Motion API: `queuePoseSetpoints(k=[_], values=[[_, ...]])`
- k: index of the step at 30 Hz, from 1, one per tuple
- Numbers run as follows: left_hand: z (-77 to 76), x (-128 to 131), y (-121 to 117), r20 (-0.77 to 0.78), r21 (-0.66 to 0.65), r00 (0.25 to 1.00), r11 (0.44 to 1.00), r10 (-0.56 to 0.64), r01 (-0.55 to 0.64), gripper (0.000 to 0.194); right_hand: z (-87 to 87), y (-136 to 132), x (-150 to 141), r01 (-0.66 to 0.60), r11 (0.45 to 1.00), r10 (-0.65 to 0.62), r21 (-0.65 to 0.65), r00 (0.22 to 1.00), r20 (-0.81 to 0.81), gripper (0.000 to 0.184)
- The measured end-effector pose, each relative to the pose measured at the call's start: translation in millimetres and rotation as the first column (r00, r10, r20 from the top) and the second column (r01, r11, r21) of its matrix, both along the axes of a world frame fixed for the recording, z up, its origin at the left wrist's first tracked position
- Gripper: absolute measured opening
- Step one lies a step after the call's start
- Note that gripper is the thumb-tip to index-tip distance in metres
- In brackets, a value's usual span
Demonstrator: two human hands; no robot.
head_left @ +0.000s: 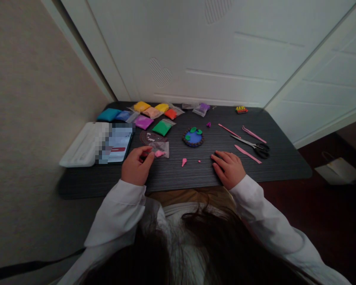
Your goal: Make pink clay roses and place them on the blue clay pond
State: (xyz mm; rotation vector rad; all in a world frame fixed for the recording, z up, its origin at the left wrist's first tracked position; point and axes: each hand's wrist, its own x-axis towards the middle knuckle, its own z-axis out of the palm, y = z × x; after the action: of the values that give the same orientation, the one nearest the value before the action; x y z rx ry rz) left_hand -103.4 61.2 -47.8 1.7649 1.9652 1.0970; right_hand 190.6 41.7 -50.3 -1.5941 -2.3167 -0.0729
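Note:
My left hand (136,165) pinches the edge of a small clear zip bag (165,146) with a lump of pink clay (159,153) in it. My right hand (230,168) rests on the table, fingers stretched out and nothing in them. Between the hands lie a pink clay piece (184,162) with a thin tail and a tiny pink clay ball (199,161). Beyond them sits a round clay pond (193,137), blue inside, with green leaf shapes and a dark bumpy rim. A small purple clay piece (208,124) lies behind it.
Bags of coloured clay, such as the green bag (163,127), line the back left. A tablet (115,144) in a white case stands at the left. On the right lie scissors (252,145), pink tweezers (254,134), a pink clay knife (247,153) and a thin pink tool (229,130).

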Motion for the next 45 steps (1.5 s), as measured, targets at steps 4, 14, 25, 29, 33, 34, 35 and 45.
queuePoseSetpoints(k=[4, 14, 25, 29, 33, 34, 35, 45], values=[[1.7, 1, 0, -0.002, -0.008, 1.0, 1.0, 0.0, 0.0, 0.031, -3.4, 7, 7, -0.03, 1.0, 0.029, -0.004, 0.997, -0.068, 0.032], [1.3, 0, 0, -0.004, -0.009, 1.0, 1.0, 0.003, -0.003, 0.031, -0.6, 1, 2, -0.038, 0.999, 0.038, 0.012, 0.999, -0.005, 0.034], [1.5, 1, -1, -0.001, -0.013, 1.0, 1.0, 0.008, -0.008, 0.031, 7.9, -1, -5, 0.004, 1.0, -0.002, -0.022, 0.999, 0.05, 0.034], [2.2, 2, -1, 0.009, -0.013, 1.0, 1.0, 0.006, -0.006, 0.032, 9.9, -3, -6, 0.008, 0.999, -0.006, -0.036, 0.998, 0.062, 0.035], [2.4, 2, 0, 0.005, -0.008, 1.0, 1.0, 0.005, -0.005, 0.032, 9.7, -5, -5, 0.002, 0.999, 0.002, -0.043, 0.996, 0.093, 0.037], [2.4, 2, 0, 0.004, -0.004, 1.0, 1.0, 0.007, -0.007, 0.032, 9.5, -6, -5, 0.001, 0.999, 0.003, -0.045, 0.995, 0.099, 0.037], [2.3, 2, 0, 0.004, -0.002, 1.0, 1.0, 0.008, -0.008, 0.032, 9.3, -7, -5, 0.001, 0.999, 0.003, -0.046, 0.995, 0.102, 0.038], [0.4, 0, 0, 0.001, 0.004, 1.0, 1.0, 0.004, -0.004, 0.031, 1.7, -8, 0, -0.025, 0.999, 0.023, -0.024, 0.996, -0.084, 0.037]])
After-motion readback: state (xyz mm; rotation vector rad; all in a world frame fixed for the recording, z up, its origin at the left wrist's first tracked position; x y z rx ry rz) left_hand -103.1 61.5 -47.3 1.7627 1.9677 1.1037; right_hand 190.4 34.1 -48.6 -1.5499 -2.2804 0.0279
